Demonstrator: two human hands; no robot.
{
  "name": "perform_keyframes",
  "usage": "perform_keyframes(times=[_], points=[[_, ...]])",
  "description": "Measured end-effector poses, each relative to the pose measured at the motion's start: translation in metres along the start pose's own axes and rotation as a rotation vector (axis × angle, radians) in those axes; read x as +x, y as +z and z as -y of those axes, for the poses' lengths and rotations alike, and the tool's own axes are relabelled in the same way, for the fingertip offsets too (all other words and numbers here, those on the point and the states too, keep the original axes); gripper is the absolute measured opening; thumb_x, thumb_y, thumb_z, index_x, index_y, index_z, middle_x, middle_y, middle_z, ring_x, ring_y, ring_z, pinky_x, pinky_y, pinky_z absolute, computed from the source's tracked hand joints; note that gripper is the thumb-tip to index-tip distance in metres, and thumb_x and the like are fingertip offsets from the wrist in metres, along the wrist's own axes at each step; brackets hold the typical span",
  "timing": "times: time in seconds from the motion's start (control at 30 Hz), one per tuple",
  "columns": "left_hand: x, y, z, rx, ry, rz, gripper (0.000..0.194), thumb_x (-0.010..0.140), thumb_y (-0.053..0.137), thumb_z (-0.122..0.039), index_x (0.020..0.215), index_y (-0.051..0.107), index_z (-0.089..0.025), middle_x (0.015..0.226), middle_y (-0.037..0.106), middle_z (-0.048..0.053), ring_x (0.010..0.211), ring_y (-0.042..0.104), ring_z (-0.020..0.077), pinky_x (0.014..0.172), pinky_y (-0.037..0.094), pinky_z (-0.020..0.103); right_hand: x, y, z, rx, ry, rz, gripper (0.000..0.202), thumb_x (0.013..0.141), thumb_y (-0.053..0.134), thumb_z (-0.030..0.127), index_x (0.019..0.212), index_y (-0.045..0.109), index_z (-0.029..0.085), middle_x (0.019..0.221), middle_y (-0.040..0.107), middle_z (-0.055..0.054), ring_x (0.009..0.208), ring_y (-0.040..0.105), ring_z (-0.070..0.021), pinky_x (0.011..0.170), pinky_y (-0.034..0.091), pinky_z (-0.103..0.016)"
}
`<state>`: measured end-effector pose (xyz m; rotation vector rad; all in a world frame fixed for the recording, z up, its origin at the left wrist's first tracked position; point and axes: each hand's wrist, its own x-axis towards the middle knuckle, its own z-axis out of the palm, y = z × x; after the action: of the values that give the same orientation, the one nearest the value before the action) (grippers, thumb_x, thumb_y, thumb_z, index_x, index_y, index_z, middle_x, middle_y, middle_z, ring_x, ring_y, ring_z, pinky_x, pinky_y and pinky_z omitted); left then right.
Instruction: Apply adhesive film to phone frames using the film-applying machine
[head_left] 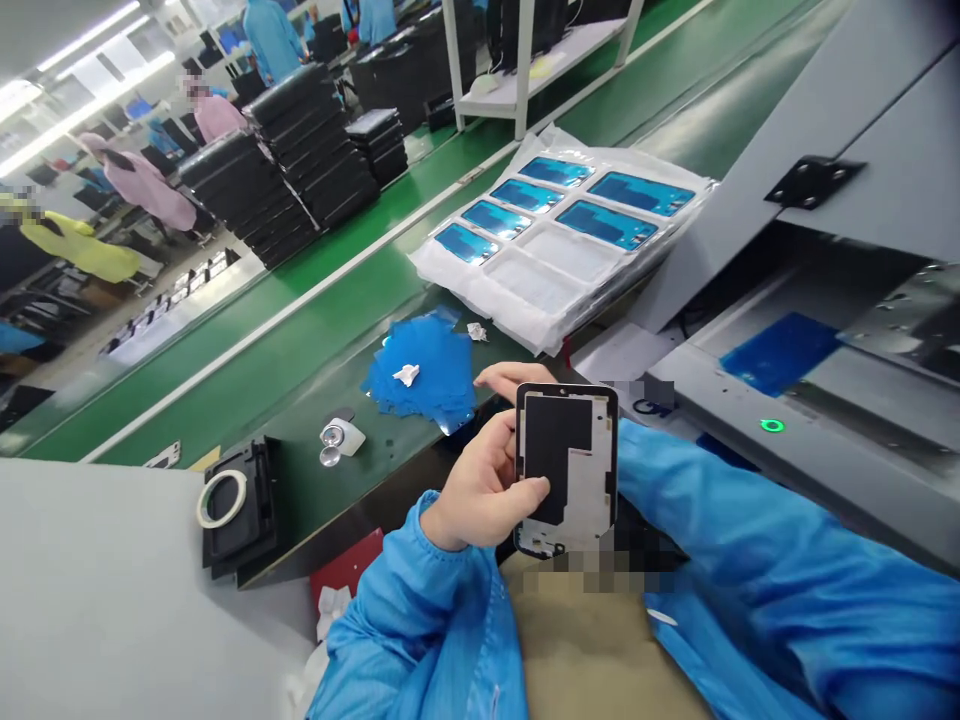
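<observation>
The left hand is turned inward and closed about the left edge of a phone-shaped panel, its thumb laid across the face; the panel is held tilted before the body. Behind the panel's upper end the right hand is placed with fingers stretched leftward; most of it is hidden, so whether anything is gripped cannot be told. Well left of the left hand, a tape roll is rested on black trays; nearer, round metal parts are set on the bench, whose near edge is slanted past the left hand. Open green surface is left between those parts and the blue films, spread just beyond the hands. Farther ahead and rightward, six blue pieces are held in a white tray. Room to the right is bounded by the grey machine, set near the right sleeve.
</observation>
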<state>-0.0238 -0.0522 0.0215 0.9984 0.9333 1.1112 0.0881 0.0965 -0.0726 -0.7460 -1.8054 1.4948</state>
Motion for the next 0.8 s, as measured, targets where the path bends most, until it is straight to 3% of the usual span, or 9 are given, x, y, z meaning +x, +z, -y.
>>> perform_keyframes(times=[0.13,0.2,0.27,0.33,0.43,0.57,0.7,0.8], points=[[0.018,0.003,0.004,-0.016,0.011,0.097,0.06,0.095,0.081,-0.039,0.146,0.056,-0.022,0.115,0.075,0.011,0.099,0.074,0.0251,0.086,0.063,0.036,-0.058,-0.037,0.043,0.267,0.11,-0.255,0.044,0.1,0.054,0.063,0.103,0.078,0.026,0.102,0.083,-0.009,0.088,0.079,-0.0328,0.079,0.067,-0.049],[0.029,0.006,0.005,-0.011,0.019,0.141,0.06,0.096,0.079,-0.039,0.148,0.055,-0.022,0.116,0.075,0.011,0.1,0.075,0.025,0.086,0.063,0.035,-0.084,-0.048,0.057,0.384,0.095,-0.425,0.045,0.095,0.059,0.066,0.094,0.078,0.025,0.087,0.081,-0.009,0.076,0.076,-0.0325,0.069,0.065,-0.048],[0.039,0.01,0.006,0.002,0.015,0.172,0.058,0.096,0.079,-0.04,0.146,0.056,-0.021,0.115,0.076,0.011,0.1,0.075,0.0242,0.085,0.062,0.033,-0.105,-0.053,0.063,0.477,0.109,-0.509,0.044,0.094,0.061,0.067,0.093,0.077,0.025,0.08,0.078,-0.008,0.071,0.075,-0.0319,0.064,0.064,-0.047],[0.047,0.014,0.008,0.013,-0.006,0.204,0.057,0.095,0.08,-0.041,0.143,0.058,-0.021,0.113,0.076,0.011,0.097,0.074,0.0233,0.083,0.062,0.032,-0.122,-0.056,0.064,0.456,0.146,-0.52,0.038,0.097,0.064,0.061,0.101,0.077,0.026,0.086,0.079,-0.007,0.077,0.077,-0.0319,0.068,0.066,-0.047],[0.053,0.019,0.013,0.031,-0.045,0.237,0.057,0.095,0.08,-0.042,0.144,0.058,-0.021,0.11,0.076,0.01,0.095,0.074,0.023,0.082,0.061,0.032,-0.141,-0.058,0.065,0.223,0.172,-0.551,0.032,0.104,0.063,0.056,0.114,0.077,0.029,0.097,0.08,-0.005,0.085,0.078,-0.0302,0.076,0.066,-0.046],[0.053,0.019,0.021,0.147,-0.008,0.268,0.056,0.1,0.072,-0.04,0.15,0.054,-0.022,0.113,0.075,0.012,0.096,0.073,0.0249,0.084,0.063,0.036,-0.148,-0.061,0.071,0.0,0.188,-0.603,0.033,0.107,0.058,0.055,0.104,0.077,0.028,0.086,0.076,-0.004,0.073,0.072,-0.0252,0.065,0.063,-0.04],[0.051,0.015,0.033,0.36,0.019,0.24,0.059,0.098,0.071,-0.036,0.153,0.053,-0.023,0.11,0.076,0.011,0.094,0.074,0.0271,0.089,0.065,0.044,-0.143,-0.059,0.066,-0.044,0.204,-0.633,0.022,0.099,0.072,0.049,0.1,0.073,0.027,0.086,0.078,-0.004,0.073,0.075,-0.0246,0.064,0.065,-0.036],[0.06,0.007,0.041,0.314,0.023,0.154,0.061,0.089,0.077,-0.031,0.146,0.057,-0.022,0.118,0.077,0.011,0.102,0.075,0.0286,0.092,0.065,0.044,-0.14,-0.054,0.05,-0.018,0.223,-0.577,0.036,0.089,0.083,0.052,0.112,0.071,0.026,0.097,0.081,-0.008,0.08,0.079,-0.0263,0.066,0.069,-0.036]])
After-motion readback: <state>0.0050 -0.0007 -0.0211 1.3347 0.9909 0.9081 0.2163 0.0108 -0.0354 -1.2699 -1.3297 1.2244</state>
